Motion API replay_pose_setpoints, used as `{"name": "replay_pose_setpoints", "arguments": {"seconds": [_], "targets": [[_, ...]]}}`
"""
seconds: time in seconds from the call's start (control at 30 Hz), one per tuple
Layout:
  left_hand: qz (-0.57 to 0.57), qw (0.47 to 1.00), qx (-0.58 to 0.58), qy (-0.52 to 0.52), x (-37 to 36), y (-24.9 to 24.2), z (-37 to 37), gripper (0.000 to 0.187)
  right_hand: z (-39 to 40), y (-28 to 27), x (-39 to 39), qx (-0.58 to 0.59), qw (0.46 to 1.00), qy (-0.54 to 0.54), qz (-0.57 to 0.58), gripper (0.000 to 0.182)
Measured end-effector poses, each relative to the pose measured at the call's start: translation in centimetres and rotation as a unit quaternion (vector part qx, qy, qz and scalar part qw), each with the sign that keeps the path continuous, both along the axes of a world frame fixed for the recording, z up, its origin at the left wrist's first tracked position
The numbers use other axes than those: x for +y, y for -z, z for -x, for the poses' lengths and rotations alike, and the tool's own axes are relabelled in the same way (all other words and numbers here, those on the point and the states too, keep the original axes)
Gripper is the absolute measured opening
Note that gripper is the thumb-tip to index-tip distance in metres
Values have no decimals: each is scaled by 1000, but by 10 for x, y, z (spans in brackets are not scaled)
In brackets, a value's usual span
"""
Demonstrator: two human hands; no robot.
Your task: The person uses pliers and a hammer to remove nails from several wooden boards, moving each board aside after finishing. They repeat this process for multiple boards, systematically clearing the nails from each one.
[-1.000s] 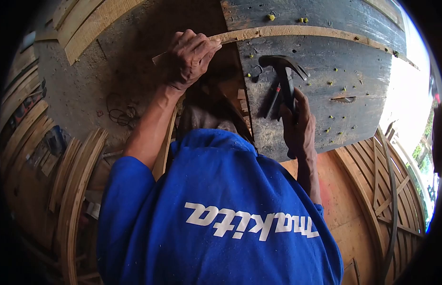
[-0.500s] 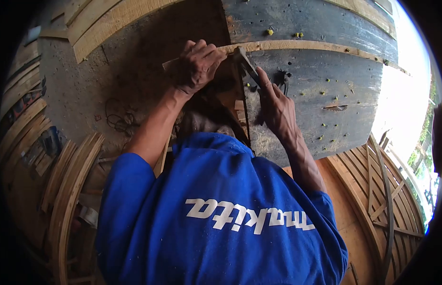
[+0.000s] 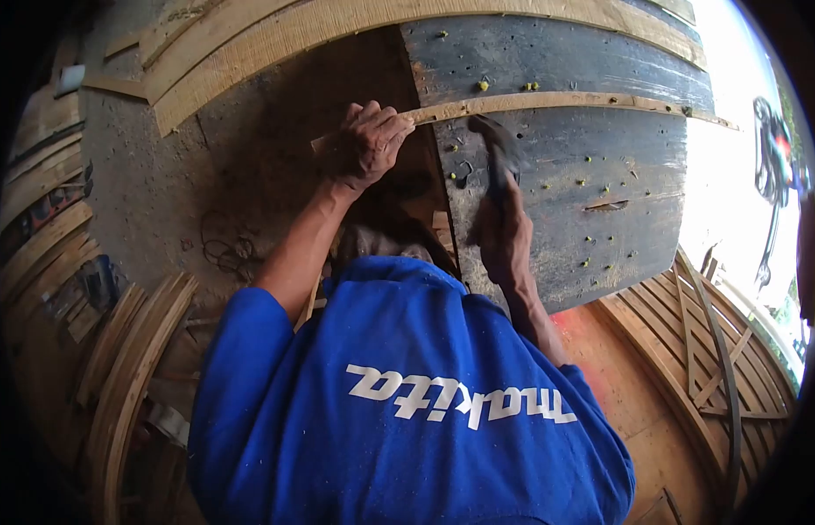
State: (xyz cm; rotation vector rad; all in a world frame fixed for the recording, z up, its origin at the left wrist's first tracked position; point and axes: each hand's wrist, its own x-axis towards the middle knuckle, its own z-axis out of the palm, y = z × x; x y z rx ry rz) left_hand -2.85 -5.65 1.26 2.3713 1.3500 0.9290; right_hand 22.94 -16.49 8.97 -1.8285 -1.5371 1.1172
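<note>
A long, narrow wooden strip point(image 3: 548, 101) runs sideways over the dark worktable point(image 3: 556, 206). My left hand point(image 3: 371, 144) is closed round the strip near its left end, just past the table's left edge. In my right hand point(image 3: 508, 232) is a hammer point(image 3: 495, 140), blurred by motion. The hammer's head is just below the strip, on the near side of it. Small dark marks show along the strip's right part.
Wide wooden boards point(image 3: 250, 66) lie across the far side. More curved boards point(image 3: 145, 376) are stacked at the lower left. Yellowish bits dot the tabletop, and a blade slot point(image 3: 607, 206) shows in it. A slatted wooden frame point(image 3: 714, 350) lies at the right.
My right hand has drawn the hammer from the strip back toward me. My left hand keeps its hold on the strip. The whole view has shifted slightly.
</note>
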Motion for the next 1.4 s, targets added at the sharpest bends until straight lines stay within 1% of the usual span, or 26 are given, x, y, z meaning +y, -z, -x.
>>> {"name": "replay_pose_setpoints", "arguments": {"seconds": [0.13, 0.23, 0.3, 0.4, 0.43, 0.5, 0.53, 0.63, 0.7, 0.73, 0.77, 0.8, 0.83, 0.9, 0.97, 1.0, 1.03, 1.07, 1.1, 1.13, 1.17, 1.23, 1.27, 1.3, 1.37, 1.4], "targets": [[14, 999, -41, -20, 0, 3, -8, 9, -31, -1, -25, -81, 992, 91, -28, 44], [49, 996, -67, -43, 2, -5, -13, 11, -62, 16, -50, -60, 985, 150, -55, 44], [52, 996, 2, -66, 4, -23, -20, 14, -77, 19, -68, -48, 979, 196, -30, 46], [8, 997, 30, -67, 9, -48, -40, 15, -91, 22, -87, -154, 960, 230, 34, 53], [2, 998, 27, -55, 13, -52, -47, 15, -96, 28, -92, -155, 957, 243, 30, 53], [18, 994, -70, -77, 20, -58, -54, 11, -108, 56, -108, -188, 942, 278, 18, 57], [50, 984, -146, -91, 26, -61, -53, 9, -114, 67, -113, -207, 939, 270, -39, 59], [160, 947, -227, -163, 35, -44, -32, 19, -132, 86, -123, -221, 929, 294, -49, 58], [193, 937, -206, -206, 31, -42, -7, 28, -136, 90, -127, -227, 923, 304, -56, 57], [142, 955, -161, -203, 30, -33, 10, 29, -137, 87, -129, -299, 911, 274, -77, 57], [176, 964, -44, -194, 27, -26, 39, 30, -138, 85, -128, -369, 893, 239, -98, 57], [150, 972, -4, -179, 24, -5, 67, 28, -137, 85, -125, -365, 894, 241, -98, 57], [150, 972, 3, -181, 18, 6, 84, 28, -132, 83, -119, -319, 920, 199, -109, 59], [124, 978, -17, -165, -5, 15, 120, 25, -109, 75, -110, -257, 948, 150, -111, 61], [174, 970, 13, -172, -24, 20, 143, 24, -76, 64, -90, -241, 966, 88, -45, 73], [206, 963, -56, -166, -37, 38, 152, 35, -63, 66, -82, -248, 966, 68, -8, 90], [235, 950, -128, -159, -45, 40, 154, 47, -54, 70, -76, -245, 968, 62, -9, 90], [247, 957, -53, -139, -55, 39, 159, 67, -44, 75, -70, -277, 959, 55, 9, 96], [248, 957, -51, -144, -60, 40, 156, 67, -38, 78, -65, -309, 950, 47, 29, 103], [254, 957, -35, -133, -64, 43, 149, 72, -38, 80, -58, -289, 952, 50, 87, 106], [259, 958, -21, -123, -66, 46, 142, 77, -41, 84, -57, -290, 952, 45, 86, 106], [269, 953, -51, -132, -59, 45, 125, 72, -44, 89, -52, -292, 949, 51, 106, 101], [281, 947, -80, -136, -55, 44, 117, 67, -47, 87, -51, -288, 950, 48, 111, 89], [283, 945, -83, -139, -49, 52, 111, 67, -48, 83, -51, -291, 949, 44, 112, 89], [247, 957, -124, -87, -37, 68, 107, 53, -52, 78, -47, -263, 954, 72, 127, 75], [245, 956, -126, -95, -37, 67, 107, 53, -58, 87, -54, -221, 967, 98, 79, 67]]}}
